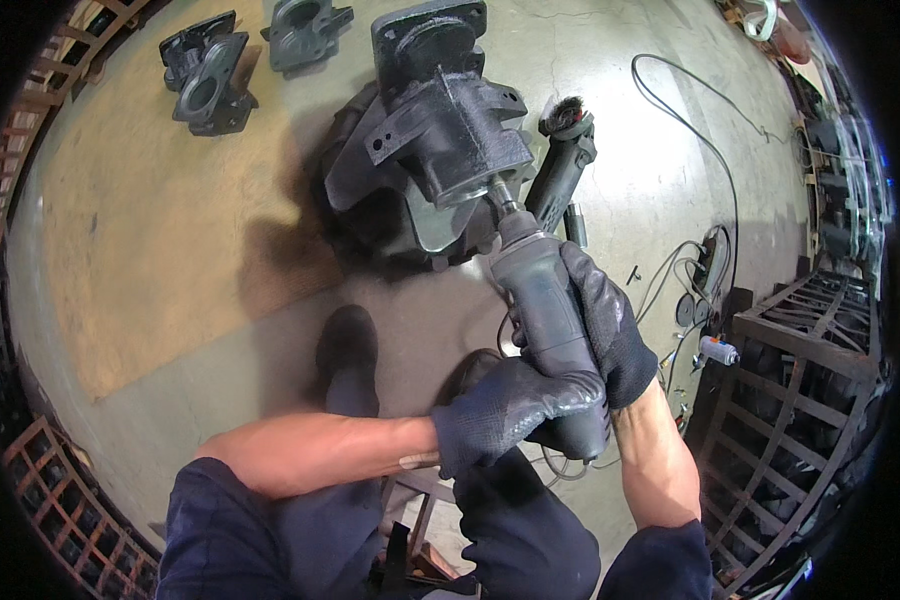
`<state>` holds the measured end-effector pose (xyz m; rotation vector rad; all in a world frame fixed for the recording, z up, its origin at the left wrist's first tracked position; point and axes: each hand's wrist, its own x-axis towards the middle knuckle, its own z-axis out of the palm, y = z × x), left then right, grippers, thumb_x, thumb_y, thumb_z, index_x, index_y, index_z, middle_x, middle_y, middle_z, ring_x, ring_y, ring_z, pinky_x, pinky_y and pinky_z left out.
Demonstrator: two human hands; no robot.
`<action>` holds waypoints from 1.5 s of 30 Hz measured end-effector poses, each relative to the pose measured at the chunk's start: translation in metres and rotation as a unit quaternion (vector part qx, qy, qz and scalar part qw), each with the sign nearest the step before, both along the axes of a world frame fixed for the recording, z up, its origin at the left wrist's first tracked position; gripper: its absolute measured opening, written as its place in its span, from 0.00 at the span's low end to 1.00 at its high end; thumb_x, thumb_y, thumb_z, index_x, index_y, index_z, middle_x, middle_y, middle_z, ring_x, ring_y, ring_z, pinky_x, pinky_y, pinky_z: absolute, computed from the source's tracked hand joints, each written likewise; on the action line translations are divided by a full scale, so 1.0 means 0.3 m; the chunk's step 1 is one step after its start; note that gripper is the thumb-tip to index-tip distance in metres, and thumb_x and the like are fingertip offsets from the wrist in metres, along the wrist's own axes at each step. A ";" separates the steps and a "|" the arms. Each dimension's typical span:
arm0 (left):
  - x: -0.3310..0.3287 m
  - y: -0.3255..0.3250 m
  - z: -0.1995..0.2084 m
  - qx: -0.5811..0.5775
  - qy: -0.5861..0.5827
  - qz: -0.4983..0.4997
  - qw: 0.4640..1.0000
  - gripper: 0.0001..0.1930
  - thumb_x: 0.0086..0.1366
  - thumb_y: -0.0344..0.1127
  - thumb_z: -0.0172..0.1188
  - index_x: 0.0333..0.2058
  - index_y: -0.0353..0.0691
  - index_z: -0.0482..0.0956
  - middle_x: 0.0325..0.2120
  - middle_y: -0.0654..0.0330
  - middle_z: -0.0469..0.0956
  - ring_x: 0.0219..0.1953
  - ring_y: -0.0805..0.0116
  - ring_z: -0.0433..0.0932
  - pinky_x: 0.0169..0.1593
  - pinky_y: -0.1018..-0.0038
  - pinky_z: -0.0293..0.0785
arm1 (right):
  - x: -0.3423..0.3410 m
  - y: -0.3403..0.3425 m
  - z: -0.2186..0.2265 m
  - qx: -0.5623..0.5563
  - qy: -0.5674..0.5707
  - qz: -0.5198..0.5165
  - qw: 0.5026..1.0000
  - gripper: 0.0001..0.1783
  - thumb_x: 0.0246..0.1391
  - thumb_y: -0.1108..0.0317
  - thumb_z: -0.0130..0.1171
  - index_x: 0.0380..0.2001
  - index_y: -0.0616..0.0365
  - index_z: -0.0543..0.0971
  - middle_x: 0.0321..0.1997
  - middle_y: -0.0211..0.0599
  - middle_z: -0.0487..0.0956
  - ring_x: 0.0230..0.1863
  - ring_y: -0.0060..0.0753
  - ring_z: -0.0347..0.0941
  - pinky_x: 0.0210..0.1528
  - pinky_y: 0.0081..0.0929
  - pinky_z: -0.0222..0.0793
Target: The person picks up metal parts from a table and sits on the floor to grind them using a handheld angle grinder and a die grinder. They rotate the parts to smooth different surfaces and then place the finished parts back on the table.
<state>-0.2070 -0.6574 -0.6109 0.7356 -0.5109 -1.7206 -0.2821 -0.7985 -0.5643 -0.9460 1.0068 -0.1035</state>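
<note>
Both my hands, in dark gloves, grip a die grinder (545, 310) that points away from me. My left hand (515, 405) wraps round its rear part, thumb across the top. Farther forward, my right hand (610, 325) closes on the right side of its body. The tip of the tool meets the lower edge of a large black metal casting (440, 135), or lies right at it; the exact contact is hard to see. The casting rests on a dark round support (345, 190). Just right of it lies an angle grinder (562, 165) with a wire brush on its head.
Several smaller castings (210, 90) sit on the floor at the far left. A black cable (732, 180) loops over the floor at right, near a power strip (712, 265). Metal cages (770, 400) stand at the right and a rusty mesh crate (65, 500) at the left.
</note>
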 end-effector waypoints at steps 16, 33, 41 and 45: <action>0.017 -0.010 0.044 0.083 0.077 -0.021 0.993 0.17 0.69 0.39 0.61 0.48 0.32 0.80 0.42 0.56 0.83 0.45 0.70 0.81 0.52 0.70 0.78 | -0.030 -0.004 -0.036 -0.100 0.006 0.054 0.994 0.30 0.71 0.44 0.43 0.55 0.62 0.73 0.37 0.43 0.83 0.33 0.28 0.82 0.36 0.25 0.80; 0.015 -0.001 0.042 0.111 0.083 -0.043 0.989 0.17 0.72 0.40 0.56 0.51 0.33 0.79 0.44 0.55 0.83 0.46 0.69 0.81 0.51 0.72 0.79 | -0.009 -0.018 -0.031 -0.123 0.044 0.121 0.984 0.19 0.67 0.62 0.54 0.55 0.63 0.72 0.39 0.41 0.83 0.37 0.29 0.82 0.40 0.27 0.78; 0.019 -0.020 0.054 0.092 0.061 -0.015 0.994 0.16 0.68 0.40 0.61 0.47 0.34 0.80 0.43 0.56 0.82 0.44 0.71 0.80 0.50 0.70 0.79 | -0.001 -0.030 -0.045 -0.135 0.033 0.087 0.987 0.21 0.66 0.57 0.55 0.51 0.64 0.75 0.35 0.39 0.84 0.33 0.28 0.82 0.39 0.27 0.79; 0.038 -0.039 0.075 0.170 0.114 -0.046 0.978 0.16 0.67 0.40 0.64 0.47 0.34 0.80 0.41 0.57 0.82 0.44 0.70 0.81 0.50 0.68 0.80 | 0.012 -0.034 0.017 -0.224 0.064 0.182 0.955 0.22 0.60 0.64 0.64 0.53 0.64 0.74 0.38 0.40 0.84 0.37 0.30 0.83 0.39 0.28 0.80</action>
